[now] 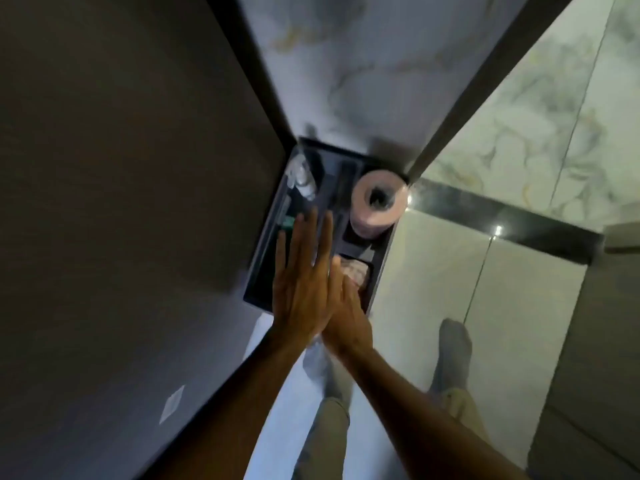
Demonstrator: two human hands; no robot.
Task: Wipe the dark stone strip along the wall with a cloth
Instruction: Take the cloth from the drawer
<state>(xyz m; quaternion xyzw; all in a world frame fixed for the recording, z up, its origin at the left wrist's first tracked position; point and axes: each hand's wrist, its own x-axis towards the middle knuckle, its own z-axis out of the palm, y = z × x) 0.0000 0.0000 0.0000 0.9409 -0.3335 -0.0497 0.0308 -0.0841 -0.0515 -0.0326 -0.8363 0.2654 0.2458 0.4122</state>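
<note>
both arms reach up from the bottom of the frame: left hand (304, 271) flat, fingers spread, holding nothing; right hand (346, 306) tucked behind it, grip unclear. above them, a dark tray (258, 268) with a paper roll (377, 202). dark stone strip (502, 220) crosses right of centre.

Dim room; marbled pale wall (381, 64); glossy light floor tiles (433, 271); dark panel (121, 150) left.
</note>
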